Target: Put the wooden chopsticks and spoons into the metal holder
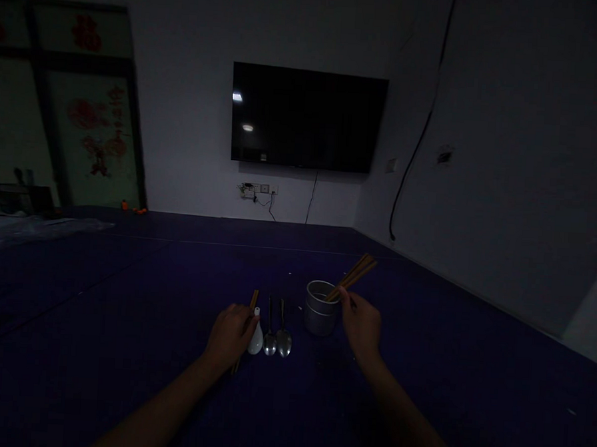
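My right hand (362, 325) pinches a bundle of wooden chopsticks (356, 273), which slants over the rim of a grey metal cup (320, 318) with the lower ends inside it. To the left, my left hand (230, 336) is closed over more wooden chopsticks (254, 297); their ends show above and below it. Its thumb lies by the handle of a white spoon (255, 341). Two metal spoons, a smaller one (269, 343) and a larger one (284, 343), lie side by side between the white spoon and the cup.
Everything rests on a dark blue-purple surface (176, 264) that reaches the wall. Clear plastic sheeting (32, 229) lies at the left, and small orange objects (139, 210) sit by the door. A television (309, 117) hangs ahead; a black cable (416, 163) runs down the right wall.
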{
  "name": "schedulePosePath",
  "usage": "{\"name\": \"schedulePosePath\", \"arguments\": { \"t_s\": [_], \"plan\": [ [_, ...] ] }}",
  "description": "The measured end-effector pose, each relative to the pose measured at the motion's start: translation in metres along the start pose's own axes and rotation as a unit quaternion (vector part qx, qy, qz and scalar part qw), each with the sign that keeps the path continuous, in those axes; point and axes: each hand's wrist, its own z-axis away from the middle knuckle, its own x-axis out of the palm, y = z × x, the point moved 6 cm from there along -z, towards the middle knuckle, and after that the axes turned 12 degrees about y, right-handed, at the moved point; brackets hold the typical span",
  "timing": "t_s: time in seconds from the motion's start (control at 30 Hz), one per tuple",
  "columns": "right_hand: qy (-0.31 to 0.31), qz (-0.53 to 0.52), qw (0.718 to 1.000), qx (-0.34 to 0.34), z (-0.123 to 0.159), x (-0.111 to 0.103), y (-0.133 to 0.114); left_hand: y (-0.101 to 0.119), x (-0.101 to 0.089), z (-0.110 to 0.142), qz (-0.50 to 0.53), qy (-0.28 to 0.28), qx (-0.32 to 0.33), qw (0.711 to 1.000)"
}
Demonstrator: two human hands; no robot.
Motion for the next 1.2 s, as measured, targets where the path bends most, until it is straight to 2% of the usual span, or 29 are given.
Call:
{"name": "schedulePosePath", "arguments": {
  "t_s": [0.2,0.37,0.6,0.73,0.83,0.93,1.03,1.13,1.2],
  "plan": [
    [-0.009,0.001,1.000,0.019,0.001,-0.002,0.000,-0.002,0.000,0.000,-0.011,-0.018,-0.023,1.000],
    [0.018,0.013,1.000,0.016,-0.001,-0.007,-0.002,-0.008,0.000,0.000,-0.033,-0.032,-0.054,0.997],
    [0.031,0.029,0.997,0.071,-0.002,-0.010,0.005,-0.012,0.001,0.001,-0.050,-0.044,-0.060,0.996],
    [0.114,0.022,0.990,0.084,-0.005,-0.024,0.004,-0.013,0.001,0.000,-0.056,-0.047,-0.064,0.995],
    [0.146,-0.021,0.988,0.040,-0.002,-0.031,-0.009,-0.012,0.002,0.000,-0.058,-0.050,-0.064,0.995],
    [0.097,-0.087,0.988,-0.079,0.014,-0.023,-0.040,-0.013,0.003,0.001,-0.062,-0.047,-0.070,0.995],
    [-0.029,-0.129,0.967,-0.217,0.045,-0.002,-0.076,-0.015,0.004,0.002,-0.056,-0.044,-0.073,0.995],
    [-0.166,-0.142,0.937,-0.271,0.074,0.019,-0.098,-0.017,0.005,0.002,-0.049,-0.044,-0.083,0.994],
    [-0.222,-0.145,0.923,-0.278,0.085,0.027,-0.105,-0.016,0.006,0.002,-0.051,-0.044,-0.086,0.994]
  ]
}}
